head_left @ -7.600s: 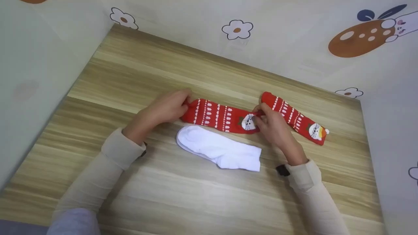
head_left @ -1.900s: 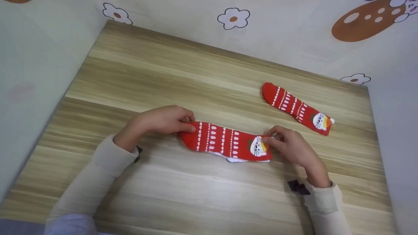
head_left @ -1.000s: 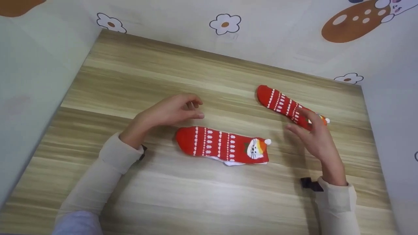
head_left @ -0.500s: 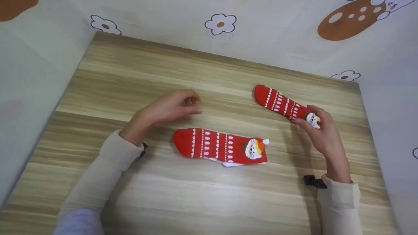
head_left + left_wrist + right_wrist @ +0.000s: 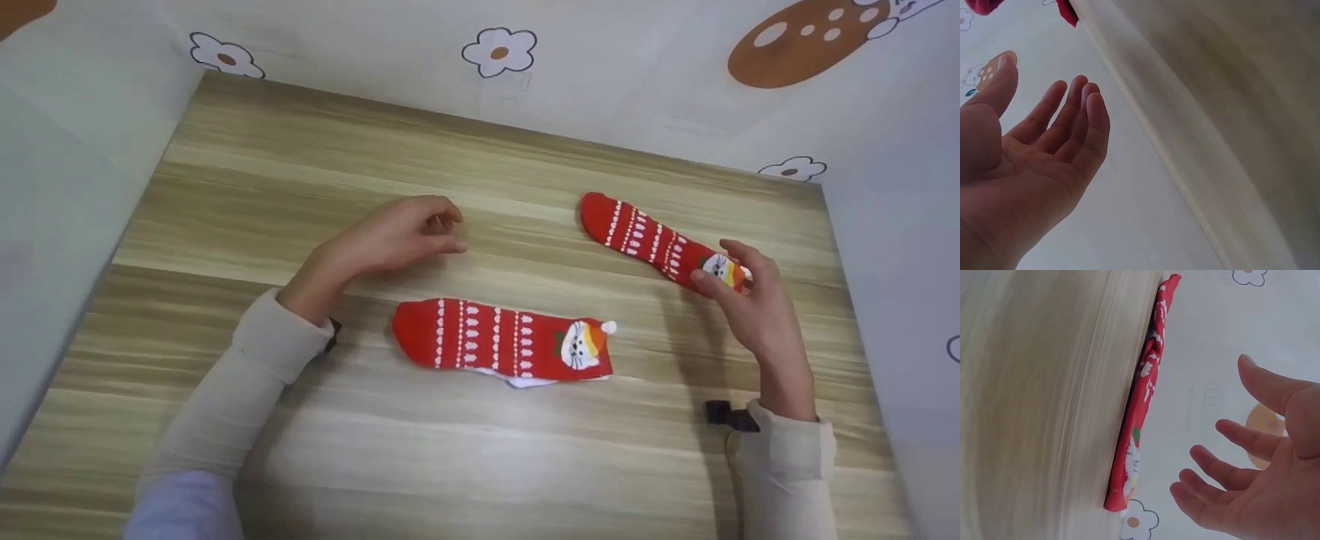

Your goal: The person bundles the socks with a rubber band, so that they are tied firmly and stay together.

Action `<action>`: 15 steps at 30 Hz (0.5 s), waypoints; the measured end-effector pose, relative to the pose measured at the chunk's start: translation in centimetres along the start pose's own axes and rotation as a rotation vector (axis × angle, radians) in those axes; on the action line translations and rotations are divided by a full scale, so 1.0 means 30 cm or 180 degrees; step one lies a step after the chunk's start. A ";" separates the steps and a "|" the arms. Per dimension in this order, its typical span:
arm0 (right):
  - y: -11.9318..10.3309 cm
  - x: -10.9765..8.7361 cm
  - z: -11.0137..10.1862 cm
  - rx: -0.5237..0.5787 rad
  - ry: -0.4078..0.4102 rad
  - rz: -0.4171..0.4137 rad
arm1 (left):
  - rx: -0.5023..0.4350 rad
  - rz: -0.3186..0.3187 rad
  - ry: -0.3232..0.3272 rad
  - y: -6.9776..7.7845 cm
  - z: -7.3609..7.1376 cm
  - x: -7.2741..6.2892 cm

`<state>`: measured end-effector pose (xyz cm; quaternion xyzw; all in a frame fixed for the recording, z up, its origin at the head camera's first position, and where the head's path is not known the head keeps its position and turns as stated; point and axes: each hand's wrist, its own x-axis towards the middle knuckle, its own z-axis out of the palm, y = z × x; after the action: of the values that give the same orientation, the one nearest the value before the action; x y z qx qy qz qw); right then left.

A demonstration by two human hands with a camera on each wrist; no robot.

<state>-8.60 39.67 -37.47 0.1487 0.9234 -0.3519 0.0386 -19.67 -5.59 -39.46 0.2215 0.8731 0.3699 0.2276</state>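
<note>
In the head view, a red sock (image 5: 484, 341) with white patterns and a cat face lies flat across the middle of the table. Edges of a white sock (image 5: 531, 382) peek out beneath it; the rest is hidden. A matching red sock (image 5: 649, 240) lies slanted at the back right. Over the cuff end of that sock hovers my right hand (image 5: 757, 307), fingers spread; the right wrist view shows it apart from the sock (image 5: 1139, 405). My left hand (image 5: 390, 236) is held behind the toe of the middle sock, fingers loosely bent, holding nothing.
The wooden table (image 5: 465, 465) meets a pale wall (image 5: 630, 75) with flower prints along its back edge. Another wall (image 5: 67, 172) rises along the left side. Dark straps (image 5: 731, 416) sit at both wrists.
The red sock has been laid over the white one in the middle and let go by both hands. My right hand has moved to the other red sock; my left has drawn back.
</note>
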 end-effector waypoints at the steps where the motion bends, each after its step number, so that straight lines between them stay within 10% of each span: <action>1: 0.005 -0.001 -0.004 0.0004 0.0004 0.0010 | -0.0003 -0.0004 -0.0013 0.005 0.001 0.006; 15: 0.055 0.028 -0.039 -0.0042 0.0128 0.0009 | -0.0061 0.0095 -0.0080 0.049 0.017 0.098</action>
<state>-8.86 41.81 -37.80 0.1567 0.9260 -0.3427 0.0216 -21.41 -2.75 -39.36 0.2369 0.8632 0.3789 0.2351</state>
